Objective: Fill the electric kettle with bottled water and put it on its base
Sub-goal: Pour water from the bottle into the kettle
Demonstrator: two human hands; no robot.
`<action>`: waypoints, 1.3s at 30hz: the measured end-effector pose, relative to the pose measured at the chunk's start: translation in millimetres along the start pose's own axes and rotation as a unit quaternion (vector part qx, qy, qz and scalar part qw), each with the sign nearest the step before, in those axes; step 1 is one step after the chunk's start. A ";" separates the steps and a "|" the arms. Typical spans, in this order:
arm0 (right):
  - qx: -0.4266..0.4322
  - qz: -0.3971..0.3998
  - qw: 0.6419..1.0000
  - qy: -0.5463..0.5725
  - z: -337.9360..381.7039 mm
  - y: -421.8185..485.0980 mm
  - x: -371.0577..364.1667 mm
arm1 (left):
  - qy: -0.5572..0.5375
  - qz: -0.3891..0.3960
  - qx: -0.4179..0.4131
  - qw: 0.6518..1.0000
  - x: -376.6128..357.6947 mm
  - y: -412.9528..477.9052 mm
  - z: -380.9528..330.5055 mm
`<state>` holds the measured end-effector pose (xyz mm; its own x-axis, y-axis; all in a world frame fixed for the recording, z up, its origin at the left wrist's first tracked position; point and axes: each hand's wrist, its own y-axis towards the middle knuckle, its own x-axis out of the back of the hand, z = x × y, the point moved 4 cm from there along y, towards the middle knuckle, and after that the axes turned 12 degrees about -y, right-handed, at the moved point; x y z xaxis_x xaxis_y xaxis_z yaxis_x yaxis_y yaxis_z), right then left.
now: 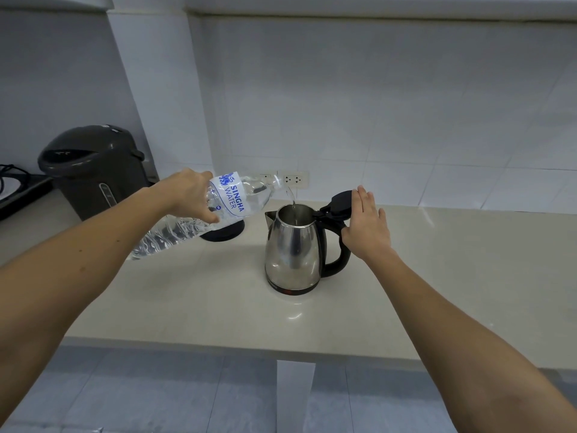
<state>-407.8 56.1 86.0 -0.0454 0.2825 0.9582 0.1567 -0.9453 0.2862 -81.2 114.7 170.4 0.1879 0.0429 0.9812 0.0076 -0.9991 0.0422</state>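
Note:
A steel electric kettle (292,248) with a black handle stands on the pale counter (218,292), its black lid (340,203) swung open. My left hand (187,193) grips a clear water bottle (237,198) tilted nearly flat, its mouth over the kettle's opening. A thin stream of water falls into the kettle. My right hand (367,223) rests with straight fingers against the raised lid and the top of the handle. The kettle's round black base (223,232) lies behind the bottle, to the left of the kettle, partly hidden.
A dark grey hot-water dispenser (93,173) stands at the back left, beside a dark appliance with cables (15,189) at the left edge. A wall socket (295,179) sits in the tiled wall behind the kettle. The counter's front edge (249,351) runs above a tiled floor.

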 end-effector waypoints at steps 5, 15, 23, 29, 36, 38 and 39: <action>-0.001 -0.001 1.000 0.001 0.1 0.1 -0.2 | 0.009 0.003 -0.003 1.000 -1.2 2.7 0.0; 0.002 -0.004 1.000 0.004 -0.3 0.0 0.1 | 0.028 0.001 -0.009 1.000 -3.7 5.0 3.2; 0.001 -0.005 1.000 0.003 -0.1 0.4 -0.9 | 0.039 0.007 -0.006 0.999 -1.0 3.3 2.1; 0.000 -0.005 1.000 0.004 0.1 0.9 -1.0 | 0.039 0.004 -0.002 0.999 0.8 1.3 1.1; 0.000 -0.003 1.000 0.000 -0.6 -0.5 -1.2 | 0.001 -0.004 0.019 1.000 -12.9 -1.4 5.6; -0.001 -0.002 1.000 0.000 -0.5 -0.9 -0.7 | -0.038 -0.019 0.032 0.999 -20.3 -3.3 9.0; -0.001 -0.002 1.000 0.001 -0.2 -1.1 -0.7 | -0.065 -0.025 0.043 0.997 -24.7 -5.0 10.7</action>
<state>-408.2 56.8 85.0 -0.0476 0.2863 0.9570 0.1541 -0.9445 0.2902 -75.3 118.6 143.9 0.3117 0.0988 0.9450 0.1027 -0.9923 0.0698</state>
